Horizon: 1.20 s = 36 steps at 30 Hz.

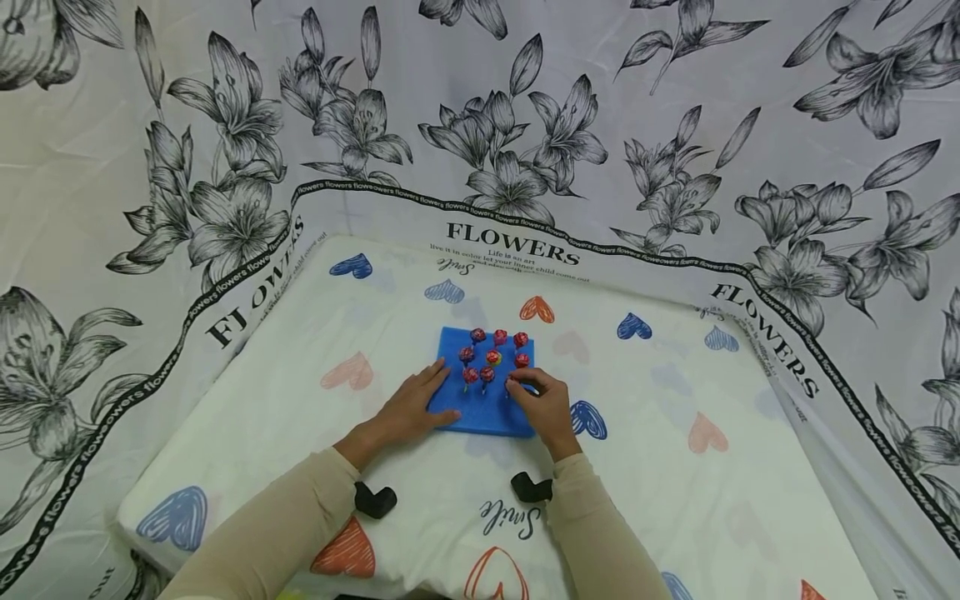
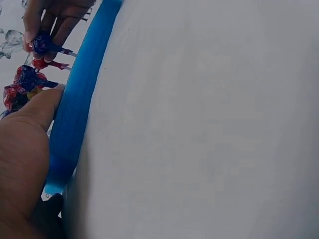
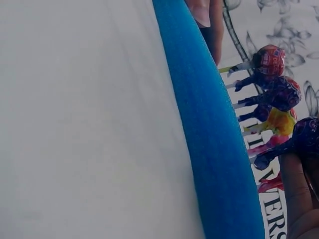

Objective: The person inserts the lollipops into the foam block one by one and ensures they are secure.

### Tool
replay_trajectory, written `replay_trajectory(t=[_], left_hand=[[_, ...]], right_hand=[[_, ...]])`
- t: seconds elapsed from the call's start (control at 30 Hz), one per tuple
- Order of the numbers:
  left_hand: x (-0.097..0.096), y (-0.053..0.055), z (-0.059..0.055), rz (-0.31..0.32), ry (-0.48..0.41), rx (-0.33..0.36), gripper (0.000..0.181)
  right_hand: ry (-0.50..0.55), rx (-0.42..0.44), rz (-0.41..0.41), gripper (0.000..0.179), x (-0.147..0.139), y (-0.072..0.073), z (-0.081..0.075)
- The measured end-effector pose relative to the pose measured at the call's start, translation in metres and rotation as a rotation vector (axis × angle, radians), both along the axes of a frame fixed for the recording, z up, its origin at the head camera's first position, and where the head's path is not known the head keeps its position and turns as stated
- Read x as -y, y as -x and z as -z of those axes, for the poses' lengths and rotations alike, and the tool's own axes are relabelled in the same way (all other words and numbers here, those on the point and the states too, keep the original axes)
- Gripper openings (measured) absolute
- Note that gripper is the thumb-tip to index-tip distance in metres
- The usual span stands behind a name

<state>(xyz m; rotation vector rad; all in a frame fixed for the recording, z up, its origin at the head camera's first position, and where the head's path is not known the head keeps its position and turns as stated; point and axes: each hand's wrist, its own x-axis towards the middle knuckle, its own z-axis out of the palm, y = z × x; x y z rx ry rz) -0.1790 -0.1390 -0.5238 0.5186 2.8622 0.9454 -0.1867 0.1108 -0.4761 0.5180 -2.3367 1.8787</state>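
Note:
A blue foam block lies on the bed-like surface, with several wrapped lollipops standing in it by their sticks, in rows. My left hand rests on the block's left side, fingers extended along the edge and thumb on the near left part. At the near right of the block, my right hand pinches a dark purple-wrapped lollipop by its head. That lollipop's stick meets the foam in the right wrist view; the fingers mostly hide it in the head view.
White cloth with printed hearts covers the flat surface around the block. A flower-printed curtain rises behind it and along the sides. Black wrist mounts sit by both wrists.

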Motion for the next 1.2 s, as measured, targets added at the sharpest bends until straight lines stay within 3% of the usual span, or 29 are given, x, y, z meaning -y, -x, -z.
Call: replay_trajectory(t=[0.37,0.63,0.9,1.2], left_hand=[[0.001,-0.001,0.0,0.003,0.019,0.009,0.088],[0.003,-0.003,-0.001,-0.001,0.009,0.029,0.088],[0.004,-0.001,0.001,-0.007,0.002,0.024,0.087],[0.004,0.003,-0.003,-0.013,-0.057,0.062,0.081]], right_hand=[[0.029,-0.061,-0.015,0.015,0.0,0.0,-0.004],[0.028,-0.039,0.006,0.015,0.001,-0.003,-0.013],[0.056,-0.11,-0.008,0.019,-0.001,0.001,-0.017],[0.0,-0.157,0.162,0.015,-0.008,0.0,-0.039]])
